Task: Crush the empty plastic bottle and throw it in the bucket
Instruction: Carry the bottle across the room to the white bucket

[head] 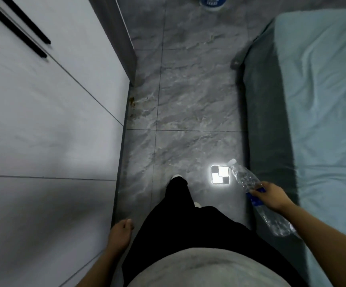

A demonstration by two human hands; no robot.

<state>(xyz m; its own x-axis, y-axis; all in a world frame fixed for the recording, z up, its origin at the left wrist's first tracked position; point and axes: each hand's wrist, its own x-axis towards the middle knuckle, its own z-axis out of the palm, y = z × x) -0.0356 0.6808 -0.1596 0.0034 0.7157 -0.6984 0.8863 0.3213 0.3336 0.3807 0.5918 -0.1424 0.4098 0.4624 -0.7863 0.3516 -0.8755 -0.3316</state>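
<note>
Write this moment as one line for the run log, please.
right hand: holds bottle at label, cap forward | left hand: empty | bottle: not crushed | bucket: far ahead on floor

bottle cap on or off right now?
On. The bottle has its white cap seated on the neck, pointing away from the person; the right hand grips it at the blue label.

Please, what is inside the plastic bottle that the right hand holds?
The plastic bottle looks empty: the transparent wall shows only crinkles and glints, no liquid. The right hand and the blue label cover its middle, so that part cannot be checked.
</note>
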